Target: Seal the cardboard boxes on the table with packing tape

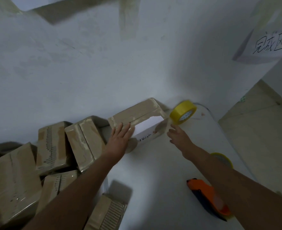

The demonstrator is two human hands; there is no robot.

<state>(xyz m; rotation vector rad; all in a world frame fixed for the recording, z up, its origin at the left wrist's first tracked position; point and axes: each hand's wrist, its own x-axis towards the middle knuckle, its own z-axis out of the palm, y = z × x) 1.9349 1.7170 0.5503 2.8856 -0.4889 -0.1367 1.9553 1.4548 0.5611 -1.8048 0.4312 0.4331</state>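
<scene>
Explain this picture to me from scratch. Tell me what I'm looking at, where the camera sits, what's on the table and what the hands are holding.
There is no machine here: these are a person's two bare arms, filmed by one wide-angle camera worn on the head and looking down at a white table.

The left hand lies flat, fingers straight, on the near edge of a cardboard box that has tape on its corners. The right hand is open, next to a strip of tape running from the box to a yellow tape roll, which looks blurred. Whether the fingers touch the strip is unclear.

Also on the table: an orange box cutter and a second tape roll, partly hidden behind the right forearm. More boxes are piled at the left. A handwritten paper sign hangs on the wall.
</scene>
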